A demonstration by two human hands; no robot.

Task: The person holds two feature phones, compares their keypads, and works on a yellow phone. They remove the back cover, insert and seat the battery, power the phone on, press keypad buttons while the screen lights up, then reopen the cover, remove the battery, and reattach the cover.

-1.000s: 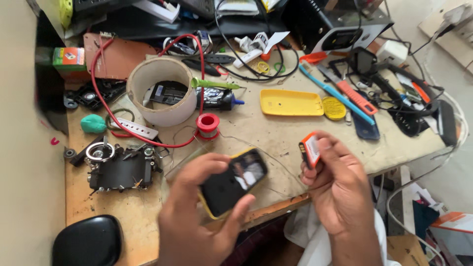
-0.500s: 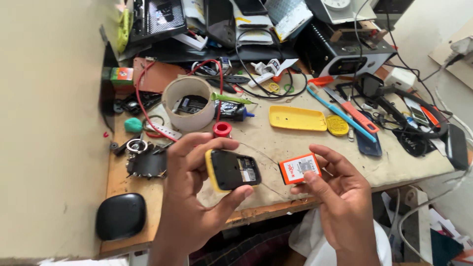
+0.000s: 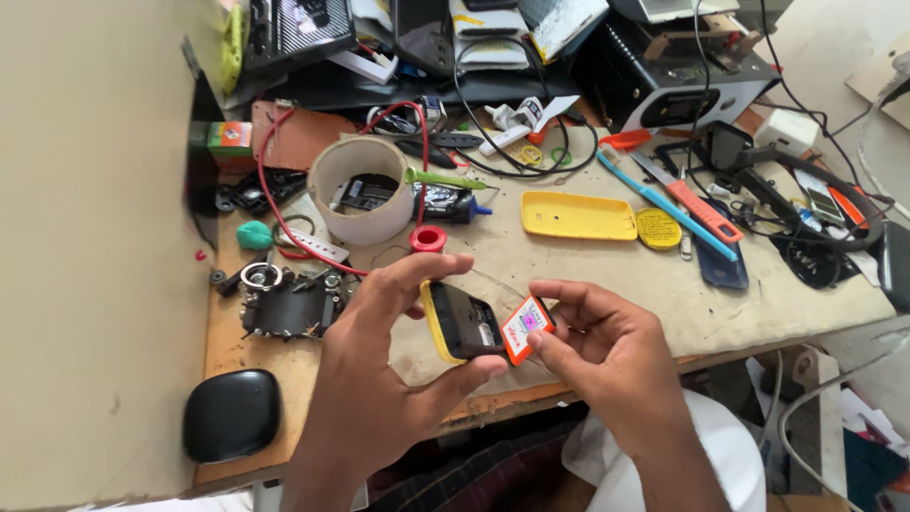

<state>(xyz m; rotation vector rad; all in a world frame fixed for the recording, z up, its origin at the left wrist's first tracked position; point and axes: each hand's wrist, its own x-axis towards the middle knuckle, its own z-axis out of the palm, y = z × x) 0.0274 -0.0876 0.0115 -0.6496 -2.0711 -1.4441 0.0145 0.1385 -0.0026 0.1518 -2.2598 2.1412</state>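
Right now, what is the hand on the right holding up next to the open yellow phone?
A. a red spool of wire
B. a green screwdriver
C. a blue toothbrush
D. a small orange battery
D: the right hand pinches a small orange battery at the edge of the yellow phone, which the left hand grips with its back open.

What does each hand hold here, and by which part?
The left hand grips the yellow-edged black phone body by its long sides, open back facing up. The right hand pinches the small orange rectangular battery by its edges, against the phone's end.
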